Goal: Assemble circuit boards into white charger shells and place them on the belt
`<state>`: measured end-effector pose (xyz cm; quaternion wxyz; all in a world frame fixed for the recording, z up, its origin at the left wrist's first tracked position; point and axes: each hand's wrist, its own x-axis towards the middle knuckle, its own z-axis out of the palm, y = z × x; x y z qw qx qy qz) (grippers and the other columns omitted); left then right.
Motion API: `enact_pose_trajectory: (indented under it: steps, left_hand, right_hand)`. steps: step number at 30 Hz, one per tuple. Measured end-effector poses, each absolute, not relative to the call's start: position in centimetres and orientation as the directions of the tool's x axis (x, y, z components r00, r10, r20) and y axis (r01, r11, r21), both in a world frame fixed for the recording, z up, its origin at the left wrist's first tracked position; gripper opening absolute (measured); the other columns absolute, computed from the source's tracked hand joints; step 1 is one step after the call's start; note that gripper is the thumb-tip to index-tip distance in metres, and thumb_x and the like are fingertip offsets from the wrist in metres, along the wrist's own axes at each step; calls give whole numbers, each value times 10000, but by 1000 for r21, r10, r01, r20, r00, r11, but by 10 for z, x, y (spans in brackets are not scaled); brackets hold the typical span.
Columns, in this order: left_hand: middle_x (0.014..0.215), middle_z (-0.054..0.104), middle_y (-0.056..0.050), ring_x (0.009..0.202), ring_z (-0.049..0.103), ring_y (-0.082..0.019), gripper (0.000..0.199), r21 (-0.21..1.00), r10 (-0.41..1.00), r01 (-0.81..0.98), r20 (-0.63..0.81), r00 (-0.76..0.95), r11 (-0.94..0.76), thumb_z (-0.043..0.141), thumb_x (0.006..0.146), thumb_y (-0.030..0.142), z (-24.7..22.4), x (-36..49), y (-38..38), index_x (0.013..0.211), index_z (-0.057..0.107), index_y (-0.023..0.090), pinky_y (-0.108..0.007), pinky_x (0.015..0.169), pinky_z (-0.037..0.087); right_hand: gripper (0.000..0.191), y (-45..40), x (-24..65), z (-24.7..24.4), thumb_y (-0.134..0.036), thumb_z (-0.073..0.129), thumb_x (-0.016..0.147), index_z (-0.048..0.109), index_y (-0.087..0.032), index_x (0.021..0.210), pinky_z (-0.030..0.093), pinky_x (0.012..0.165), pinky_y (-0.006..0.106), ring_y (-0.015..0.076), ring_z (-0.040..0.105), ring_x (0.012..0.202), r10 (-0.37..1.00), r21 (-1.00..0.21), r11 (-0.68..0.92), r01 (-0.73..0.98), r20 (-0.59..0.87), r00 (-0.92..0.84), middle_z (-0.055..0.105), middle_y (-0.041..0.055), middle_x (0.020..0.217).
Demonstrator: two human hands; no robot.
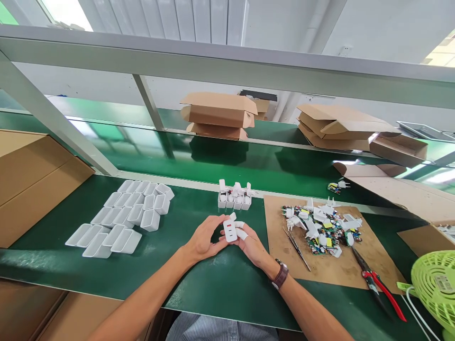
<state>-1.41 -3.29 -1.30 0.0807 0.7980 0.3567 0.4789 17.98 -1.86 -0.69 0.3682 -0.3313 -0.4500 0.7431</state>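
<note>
Between my hands, over the middle of the green bench, is a white charger [230, 231] with port slots on the face turned toward me. My left hand [207, 239] pinches its left side with thumb and fingers. From the right, my right hand [250, 244] grips it, two fingers wrapped in white covers. Just beyond stands a row of white charger housings [234, 201] with white plug parts on top. To the left lie rows of open white plastic shells [122, 210]. A pile of circuit boards with white plug pieces [320, 227] lies to the right.
Tweezers [297, 250] and red-handled pliers [378, 284] lie on a brown cardboard sheet [280, 265]. A green fan [435, 284] stands at the right edge. A large carton [39, 180] is at left; folded boxes [218, 116] sit on the far side beyond the metal frame.
</note>
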Motion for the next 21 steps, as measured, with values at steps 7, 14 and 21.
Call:
enact_pose_trajectory:
  steps: [7,14,21]
  left_hand:
    - [1269,698,-158,1076,715,-278,686,519,691,492,666,280,-699,719,892,243,-13,-14,-33,1490,382,235,-452,920,602]
    - [1280,674,-158,1112,690,-281,687,490,674,503,677,295,-712,675,910,226,-13,-13,-33,1506,335,239,-461,929,588]
    - [1177,679,-122,1149,632,-313,634,572,756,630,653,38,-526,755,813,273,-20,-25,-27,1389,495,229,-507,997,538]
  right_hand:
    - [290,-18,180,-7,-427,534,957,647,-230,1137,621,860,466,273,759,966,853,-948,-270,-168,-155,-498,764,66,936]
    - [303,-18,181,-13,-460,543,960,630,-235,1143,625,873,480,274,751,990,864,-962,-220,-160,-116,-490,756,70,994]
    - [322,-16,191,-6,-499,536,991,612,-267,1200,592,991,504,258,720,1064,928,-982,179,-67,191,-320,713,99,1217]
